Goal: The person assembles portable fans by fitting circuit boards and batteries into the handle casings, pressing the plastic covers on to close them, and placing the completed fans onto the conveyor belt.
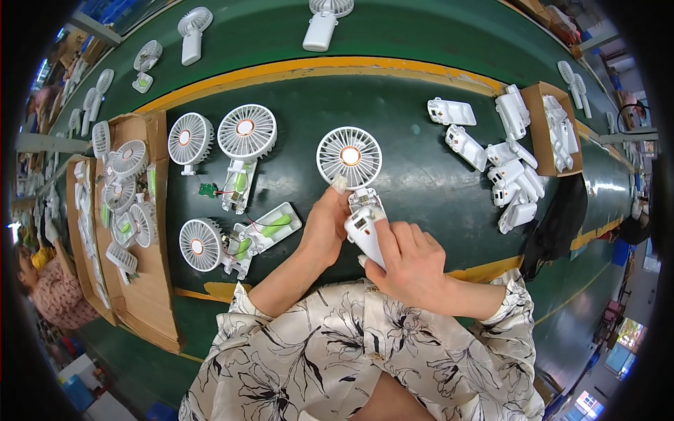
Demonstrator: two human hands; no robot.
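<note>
I held the fan [349, 156] at the centre of the view, in both hands above the green bench [400, 109]. Its grille was white and round, with radial spokes and an orange ring around a pale hub. Small fittings showed in the neck below the grille. A white shell [365, 237] lay over the handle; I could not tell whether it was seated.

Left hand [326, 223]: grasped the fan at the neck, thumb tip at the grille's lower rim, other fingertips hidden. Right hand [414, 259]: fingers gripped the shell, index finger near its upper end and thumb near its lower.

Containers: at nine o'clock, a carton [149, 284] held several white fans, some with green parts showing. At two o'clock, a smaller box [542, 133] contained white shells packed close; loose shells [467, 147] lay near it, toward its nine o'clock side.

Orientation: the grille faced up toward the camera. The long axis ran from just before twelve o'clock, at the grille, to between five and six, at the handle end.
</note>
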